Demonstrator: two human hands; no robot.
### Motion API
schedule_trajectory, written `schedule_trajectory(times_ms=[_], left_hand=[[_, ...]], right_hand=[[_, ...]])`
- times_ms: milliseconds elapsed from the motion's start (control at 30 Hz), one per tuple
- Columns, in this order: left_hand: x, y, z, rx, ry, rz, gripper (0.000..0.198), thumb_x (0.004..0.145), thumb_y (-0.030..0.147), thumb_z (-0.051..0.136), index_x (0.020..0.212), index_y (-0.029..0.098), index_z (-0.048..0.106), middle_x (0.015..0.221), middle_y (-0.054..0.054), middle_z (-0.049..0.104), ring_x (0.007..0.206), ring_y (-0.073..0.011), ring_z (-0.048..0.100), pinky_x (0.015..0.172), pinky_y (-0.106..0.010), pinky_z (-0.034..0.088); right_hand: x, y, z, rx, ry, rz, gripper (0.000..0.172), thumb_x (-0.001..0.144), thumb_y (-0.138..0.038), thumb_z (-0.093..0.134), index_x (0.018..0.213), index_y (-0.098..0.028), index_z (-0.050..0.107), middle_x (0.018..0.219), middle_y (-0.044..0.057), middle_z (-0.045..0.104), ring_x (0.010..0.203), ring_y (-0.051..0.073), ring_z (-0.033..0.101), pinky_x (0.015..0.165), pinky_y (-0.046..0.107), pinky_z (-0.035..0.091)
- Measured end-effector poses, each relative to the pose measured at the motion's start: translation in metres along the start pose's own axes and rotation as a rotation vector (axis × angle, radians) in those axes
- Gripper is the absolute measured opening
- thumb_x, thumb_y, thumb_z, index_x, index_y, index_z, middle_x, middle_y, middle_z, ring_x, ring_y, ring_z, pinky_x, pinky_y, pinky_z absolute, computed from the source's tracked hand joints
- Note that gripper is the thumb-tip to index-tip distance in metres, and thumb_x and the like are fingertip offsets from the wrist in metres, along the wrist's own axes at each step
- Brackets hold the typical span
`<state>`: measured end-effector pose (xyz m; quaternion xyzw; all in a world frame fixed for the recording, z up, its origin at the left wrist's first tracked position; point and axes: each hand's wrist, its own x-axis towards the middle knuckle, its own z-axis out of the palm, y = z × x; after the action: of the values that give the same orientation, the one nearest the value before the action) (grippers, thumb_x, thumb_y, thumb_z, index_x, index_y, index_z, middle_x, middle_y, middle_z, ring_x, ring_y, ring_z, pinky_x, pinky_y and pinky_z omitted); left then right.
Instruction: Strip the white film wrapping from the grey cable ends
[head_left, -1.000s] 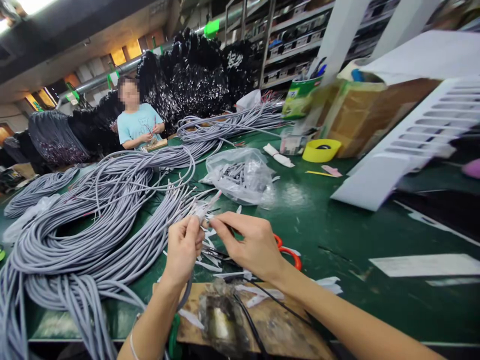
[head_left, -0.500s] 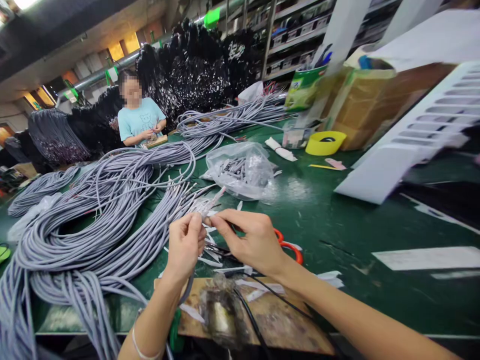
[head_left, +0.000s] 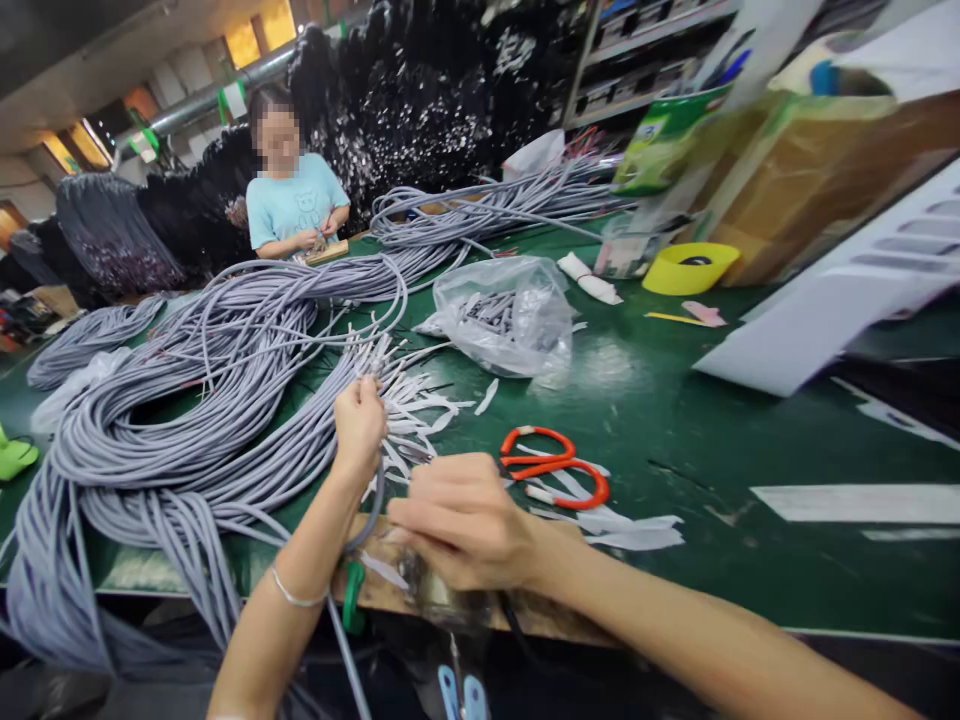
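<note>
My left hand (head_left: 360,425) is closed around a grey cable (head_left: 378,495), near the stripped ends of a cable bundle (head_left: 300,470). From the hand that cable loops down over the wooden board's edge. Over the board (head_left: 525,615) hovers my right hand (head_left: 465,520), its fingers curled together; whatever they may hold is hidden. Partly covered beneath it is a dark metal fixture (head_left: 442,595). A tool with light blue handles (head_left: 461,692) shows below the board. Red-handled scissors (head_left: 559,465) lie beyond my right wrist among white strips (head_left: 637,530).
A clear plastic bag (head_left: 502,315) of small grey parts sits mid-table. A yellow tape roll (head_left: 690,268), a cardboard box (head_left: 795,180) and a white slotted panel (head_left: 825,300) stand right. Coiled grey cables (head_left: 112,450) cover the left. Across the table sits a co-worker (head_left: 296,200).
My hands have come apart. The right hand has moved down and toward me over the board; the left stays on the cable, slightly farther forward. The view has shifted, and blue handles now show.
</note>
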<state>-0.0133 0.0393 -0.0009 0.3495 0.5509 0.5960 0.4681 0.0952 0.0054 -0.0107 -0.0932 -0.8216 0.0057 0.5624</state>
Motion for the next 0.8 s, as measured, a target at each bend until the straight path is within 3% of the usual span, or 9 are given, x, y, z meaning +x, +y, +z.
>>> schedule_trajectory(times_ms=[33, 67, 167, 267, 400, 500, 667, 800], left_hand=[[0.002, 0.002, -0.001, -0.015, 0.003, 0.002, 0.026, 0.082, 0.031, 0.05, 0.063, 0.016, 0.042, 0.04, 0.012, 0.023, 0.03, -0.0011, 0.018, 0.033, -0.014, 0.011], [0.002, 0.003, -0.002, -0.03, -0.011, 0.019, 0.025, 0.083, 0.031, 0.049, 0.065, 0.016, 0.041, 0.041, 0.012, 0.023, 0.03, -0.0009, 0.019, 0.033, -0.014, 0.011], [-0.004, 0.005, -0.002, -0.079, -0.146, 0.083, 0.026, 0.079, 0.036, 0.055, 0.068, 0.016, 0.042, 0.044, 0.012, 0.029, 0.031, 0.0002, 0.02, 0.034, -0.013, 0.012], [-0.013, 0.002, 0.001, -0.079, -0.255, 0.114, 0.034, 0.071, 0.045, 0.061, 0.067, 0.016, 0.042, 0.046, 0.011, 0.035, 0.032, 0.0007, 0.023, 0.033, -0.012, 0.014], [-0.018, -0.001, 0.003, -0.017, -0.301, 0.125, 0.039, 0.067, 0.049, 0.063, 0.065, 0.016, 0.042, 0.047, 0.01, 0.037, 0.032, 0.0004, 0.026, 0.032, -0.012, 0.015], [-0.019, -0.001, 0.004, 0.016, -0.291, 0.127, 0.035, 0.067, 0.046, 0.064, 0.068, 0.015, 0.046, 0.046, 0.009, 0.038, 0.032, -0.0001, 0.027, 0.032, -0.012, 0.016], [-0.02, 0.003, 0.004, -0.068, -0.285, 0.029, 0.032, 0.062, 0.039, 0.068, 0.075, 0.013, 0.054, 0.045, 0.01, 0.037, 0.032, 0.0006, 0.024, 0.033, -0.013, 0.013], [-0.022, 0.006, 0.003, -0.141, -0.289, 0.036, 0.03, 0.06, 0.035, 0.068, 0.075, 0.009, 0.063, 0.047, 0.008, 0.039, 0.033, 0.0018, 0.022, 0.034, -0.014, 0.012]], right_hand=[[-0.001, -0.001, 0.002, 0.037, -0.007, 0.018, 0.029, 0.086, -0.021, 0.043, 0.063, -0.015, 0.058, 0.049, -0.001, 0.055, 0.045, 0.008, 0.046, 0.047, 0.02, 0.037], [-0.001, 0.001, 0.003, 0.045, 0.026, 0.134, 0.026, 0.085, -0.02, 0.045, 0.063, -0.015, 0.057, 0.049, -0.002, 0.054, 0.044, 0.007, 0.045, 0.046, 0.02, 0.036], [-0.005, 0.021, 0.003, 0.041, 0.192, 0.679, 0.018, 0.076, -0.03, 0.06, 0.066, -0.017, 0.054, 0.043, -0.008, 0.038, 0.038, 0.005, 0.033, 0.039, 0.019, 0.028], [-0.006, 0.041, 0.001, 0.198, 0.25, 0.993, 0.031, 0.063, -0.042, 0.069, 0.072, -0.016, 0.055, 0.043, -0.01, 0.036, 0.039, 0.006, 0.032, 0.037, 0.019, 0.025], [-0.001, 0.045, 0.003, 0.409, 0.32, 1.092, 0.032, 0.059, -0.043, 0.069, 0.073, -0.015, 0.059, 0.061, 0.0, 0.058, 0.052, 0.01, 0.051, 0.05, 0.023, 0.042], [0.004, 0.038, 0.003, 0.441, 0.394, 1.092, 0.026, 0.06, -0.04, 0.067, 0.068, -0.016, 0.059, 0.064, 0.001, 0.06, 0.055, 0.011, 0.054, 0.055, 0.024, 0.046], [0.008, 0.036, -0.004, 0.51, 0.418, 1.072, 0.027, 0.064, -0.043, 0.062, 0.067, -0.018, 0.054, 0.054, -0.003, 0.052, 0.043, 0.007, 0.043, 0.041, 0.021, 0.035], [0.006, 0.044, -0.006, 0.47, 0.305, 1.227, 0.037, 0.061, -0.054, 0.059, 0.064, -0.018, 0.05, 0.045, -0.006, 0.044, 0.034, 0.005, 0.029, 0.035, 0.021, 0.023]])
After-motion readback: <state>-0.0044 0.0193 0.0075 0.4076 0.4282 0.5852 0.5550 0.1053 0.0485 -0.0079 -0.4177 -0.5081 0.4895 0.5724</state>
